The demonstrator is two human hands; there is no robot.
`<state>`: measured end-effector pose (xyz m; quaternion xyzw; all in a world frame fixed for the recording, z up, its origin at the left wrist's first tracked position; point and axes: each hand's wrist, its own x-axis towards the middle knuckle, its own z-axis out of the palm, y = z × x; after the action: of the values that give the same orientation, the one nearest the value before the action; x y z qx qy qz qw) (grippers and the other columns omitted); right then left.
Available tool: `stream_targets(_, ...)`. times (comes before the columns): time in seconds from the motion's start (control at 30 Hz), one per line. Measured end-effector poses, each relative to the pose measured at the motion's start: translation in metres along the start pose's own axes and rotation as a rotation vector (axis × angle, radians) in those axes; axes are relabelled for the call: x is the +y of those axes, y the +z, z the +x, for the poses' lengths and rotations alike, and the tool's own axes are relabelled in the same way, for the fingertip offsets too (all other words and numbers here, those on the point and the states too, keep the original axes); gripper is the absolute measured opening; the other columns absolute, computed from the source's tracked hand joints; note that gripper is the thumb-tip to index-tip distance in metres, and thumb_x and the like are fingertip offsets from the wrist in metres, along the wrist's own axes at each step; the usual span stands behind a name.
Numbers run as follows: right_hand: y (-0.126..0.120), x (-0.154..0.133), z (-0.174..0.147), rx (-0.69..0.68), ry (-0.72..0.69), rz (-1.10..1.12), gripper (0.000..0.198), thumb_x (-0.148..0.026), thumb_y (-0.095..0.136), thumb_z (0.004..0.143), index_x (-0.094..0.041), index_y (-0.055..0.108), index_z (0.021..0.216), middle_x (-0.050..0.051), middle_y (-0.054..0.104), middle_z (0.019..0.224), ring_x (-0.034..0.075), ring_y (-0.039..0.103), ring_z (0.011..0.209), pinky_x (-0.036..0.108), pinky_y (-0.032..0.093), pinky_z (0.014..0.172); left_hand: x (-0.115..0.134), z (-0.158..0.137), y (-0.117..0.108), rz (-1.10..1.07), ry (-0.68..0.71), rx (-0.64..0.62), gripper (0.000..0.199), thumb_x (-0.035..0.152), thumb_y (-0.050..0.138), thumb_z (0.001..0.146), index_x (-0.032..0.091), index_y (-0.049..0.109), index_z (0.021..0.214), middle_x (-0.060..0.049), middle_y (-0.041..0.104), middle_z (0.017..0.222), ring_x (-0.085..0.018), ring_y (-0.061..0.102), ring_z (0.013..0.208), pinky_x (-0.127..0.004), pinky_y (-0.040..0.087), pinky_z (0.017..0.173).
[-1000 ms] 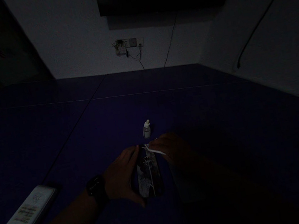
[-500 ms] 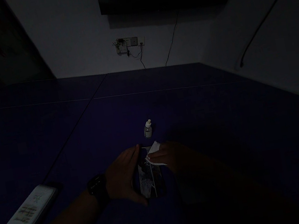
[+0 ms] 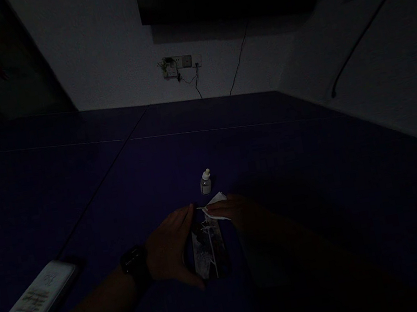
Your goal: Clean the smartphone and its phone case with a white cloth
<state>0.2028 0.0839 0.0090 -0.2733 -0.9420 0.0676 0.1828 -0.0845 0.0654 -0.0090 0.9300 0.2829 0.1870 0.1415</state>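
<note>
**Wipe back at the far end of the phone**

The phone (image 3: 208,248) lies flat on the dark blue table (image 3: 313,160), close in front of the person, its glossy face throwing back pale reflections; the left hand (image 3: 170,250) is braced along its left edge, fingers laid flat and together against it, exactly as it was a second ago; the right hand (image 3: 237,212) is pinched on a white cloth (image 3: 214,205), which half a second ago sat further down the screen and now rests at the phone's far end again; that reads as one short stroke down and back, so the rubbing looks to be under way rather than finished. Just beyond the cloth stands a small dropper bottle (image 3: 205,182), upright and untouched; well off to the left lies a pale flat box (image 3: 26,306); a dark watch (image 3: 134,263) sits on the left wrist.
</note>
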Motion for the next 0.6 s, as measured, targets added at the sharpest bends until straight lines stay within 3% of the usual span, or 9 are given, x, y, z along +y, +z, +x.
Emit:
stream_targets(0.17,0.002,0.005,-0.002,-0.064,-0.156,0.034,0.038,-0.012,0.043,0.098,-0.021,0.069,0.123,0.007,0.071,0.129,0.02,0.067,0.114,0.04,0.048,0.097,0.0,-0.001,0.0,-0.005,-0.014,-0.041,0.156,0.094,0.068,0.051,0.016,-0.013,0.16,-0.029,0.025,0.16,-0.052,0.037,0.14,-0.067,0.035,0.112)
stream_targets(0.3,0.003,0.004,0.0,-0.007,-0.016,-0.071,0.041,-0.011,0.045,0.096,-0.019,0.065,0.132,0.009,0.066,0.136,0.023,0.068,0.111,0.04,0.05,0.087,-0.001,-0.001,-0.001,-0.003,-0.035,-0.053,0.157,0.094,0.068,0.05,0.016,-0.014,0.159,-0.029,0.023,0.161,-0.052,0.034,0.141,-0.066,0.033,0.113)
stream_targets(0.5,-0.001,-0.003,0.001,-0.069,-0.098,-0.063,0.042,-0.011,0.044,0.096,-0.023,0.068,0.129,0.006,0.071,0.128,0.022,0.069,0.099,0.04,0.049,0.084,0.0,0.0,-0.002,-0.011,-0.018,-0.046,0.156,0.093,0.069,0.052,0.017,-0.014,0.16,-0.029,0.023,0.162,-0.052,0.036,0.141,-0.067,0.034,0.113)
stream_targets(0.6,-0.003,-0.008,0.003,-0.058,-0.011,-0.153,0.045,-0.012,0.046,0.096,-0.023,0.064,0.135,0.005,0.065,0.138,0.024,0.066,0.092,0.039,0.047,0.077,0.001,0.001,-0.003,-0.013,-0.022,-0.048,0.157,0.093,0.069,0.05,0.017,-0.014,0.159,-0.029,0.024,0.161,-0.052,0.036,0.141,-0.067,0.034,0.112)
